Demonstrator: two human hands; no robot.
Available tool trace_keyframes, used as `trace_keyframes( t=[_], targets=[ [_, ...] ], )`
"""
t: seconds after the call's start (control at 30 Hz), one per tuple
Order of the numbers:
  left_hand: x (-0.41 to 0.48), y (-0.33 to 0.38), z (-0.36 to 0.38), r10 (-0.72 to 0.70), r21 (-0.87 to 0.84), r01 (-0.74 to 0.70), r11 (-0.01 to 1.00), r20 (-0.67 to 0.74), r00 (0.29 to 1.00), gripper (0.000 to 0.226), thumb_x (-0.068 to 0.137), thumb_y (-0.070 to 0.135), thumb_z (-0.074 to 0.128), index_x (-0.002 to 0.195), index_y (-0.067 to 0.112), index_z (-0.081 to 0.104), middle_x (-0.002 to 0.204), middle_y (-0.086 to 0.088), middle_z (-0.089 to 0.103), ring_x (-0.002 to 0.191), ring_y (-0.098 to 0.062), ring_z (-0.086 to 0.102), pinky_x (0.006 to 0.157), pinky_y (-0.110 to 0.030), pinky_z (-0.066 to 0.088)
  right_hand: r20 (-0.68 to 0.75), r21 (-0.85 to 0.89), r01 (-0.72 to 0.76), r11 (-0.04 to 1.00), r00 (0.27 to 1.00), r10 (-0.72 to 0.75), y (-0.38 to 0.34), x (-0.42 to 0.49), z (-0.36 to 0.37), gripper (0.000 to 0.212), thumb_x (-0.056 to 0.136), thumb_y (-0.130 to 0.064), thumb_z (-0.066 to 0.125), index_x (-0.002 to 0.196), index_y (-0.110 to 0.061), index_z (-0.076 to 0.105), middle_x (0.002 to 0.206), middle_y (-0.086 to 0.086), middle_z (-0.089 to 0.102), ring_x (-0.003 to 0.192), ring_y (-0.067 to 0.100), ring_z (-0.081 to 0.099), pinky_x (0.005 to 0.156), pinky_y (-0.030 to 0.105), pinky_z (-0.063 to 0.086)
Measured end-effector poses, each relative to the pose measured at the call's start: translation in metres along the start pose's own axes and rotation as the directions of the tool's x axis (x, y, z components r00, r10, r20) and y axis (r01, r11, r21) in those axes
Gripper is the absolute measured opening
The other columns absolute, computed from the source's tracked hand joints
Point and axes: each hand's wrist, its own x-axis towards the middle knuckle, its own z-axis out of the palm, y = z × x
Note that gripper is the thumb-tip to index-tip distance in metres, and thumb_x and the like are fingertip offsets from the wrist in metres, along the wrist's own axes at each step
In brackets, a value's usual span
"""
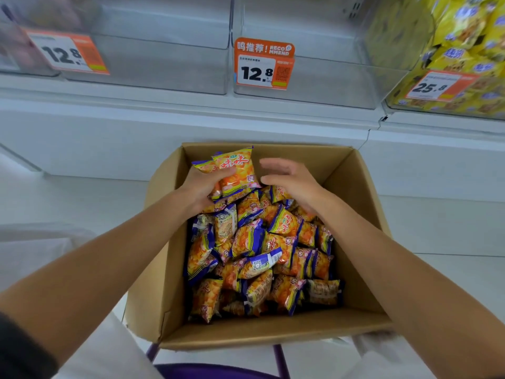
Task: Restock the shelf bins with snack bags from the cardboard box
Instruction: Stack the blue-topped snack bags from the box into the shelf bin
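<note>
White shop shelf (191, 110) fills the far side, carrying clear bins (164, 64). The two middle ones look bare, while the far-right one holds yellow packs (451, 50). An orange tag (264, 64) hangs on the middle bin. Near the person sits the open box (273, 332), with orange-and-purple bags (259, 255) heaped loosely inside. At its far left the left hand (200, 187) is curled around a small clutch (237, 170) of them, apparently two, thumb across the front and lifted above the heap. The right hand (292, 181) is spread with loosely bent fingers and holds nothing. Its fingertips are just beside the clutch's right edge; whether they touch is unclear. The step looks like gathering a handful to carry up. To do it well, the free hand should probably steady or add to the clutch, squeezing lightly so the puffed bags neither slip nor crush, then lift clear of the box wall toward a bare bin.
</note>
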Motion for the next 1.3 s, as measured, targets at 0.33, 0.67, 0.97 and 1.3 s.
trace_keyframes(
  t=[0.33, 0.67, 0.97, 1.3],
  targets=[
    [0.017, -0.016, -0.012, 0.218, 0.25, -0.155, 0.956, -0.248, 0.944, 0.093, 0.054, 0.039, 0.094, 0.132, 0.016, 0.048, 0.111, 0.002, 0.066, 0.1, -0.014, 0.065, 0.082, -0.033, 0.056, -0.049, -0.251, -0.406, 0.879, 0.912, 0.407, 0.067, 0.036, 0.045, 0.058, 0.087, -0.03, 0.071, 0.131, 0.004, 0.052, 0.123, 0.015, 0.059, 0.123, 0.034, 0.054, 0.098, 0.042, 0.046],
    [0.021, -0.015, -0.009, 0.232, 0.206, -0.167, 0.964, -0.354, 0.906, 0.109, 0.046, 0.047, 0.094, 0.138, 0.02, 0.042, 0.122, 0.001, 0.063, 0.111, -0.019, 0.061, 0.096, -0.045, 0.052, -0.133, 0.308, -0.248, 0.918, 0.945, 0.3, 0.056, 0.021, 0.003, 0.06, 0.082, 0.007, 0.065, 0.139, -0.005, 0.049, 0.118, 0.014, 0.066, 0.104, 0.025, 0.064, 0.095, 0.039, 0.051],
    [0.003, 0.009, 0.033, 0.162, 0.062, -0.153, 0.986, -0.177, 0.971, 0.124, 0.051, 0.048, 0.092, 0.15, 0.019, 0.021, 0.135, 0.0, 0.05, 0.127, -0.023, 0.046, 0.104, -0.054, 0.036, 0.147, 0.368, -0.168, 0.914, 0.982, 0.121, -0.018, 0.007, -0.016, 0.049, 0.073, -0.015, 0.068, 0.121, -0.006, 0.062, 0.124, 0.011, 0.065, 0.123, 0.032, 0.055, 0.111, 0.054, 0.034],
    [-0.04, 0.065, 0.036, 0.188, -0.049, -0.181, 0.982, 0.26, 0.947, 0.111, 0.05, 0.073, 0.08, 0.143, 0.026, 0.04, 0.124, -0.002, 0.067, 0.112, -0.02, 0.066, 0.082, -0.043, 0.058, 0.257, 0.439, -0.179, 0.88, 0.964, 0.068, -0.079, -0.017, -0.04, 0.023, 0.089, -0.01, 0.059, 0.111, -0.01, 0.064, 0.114, 0.012, 0.069, 0.108, 0.03, 0.063, 0.104, 0.044, 0.045]
  ],
)
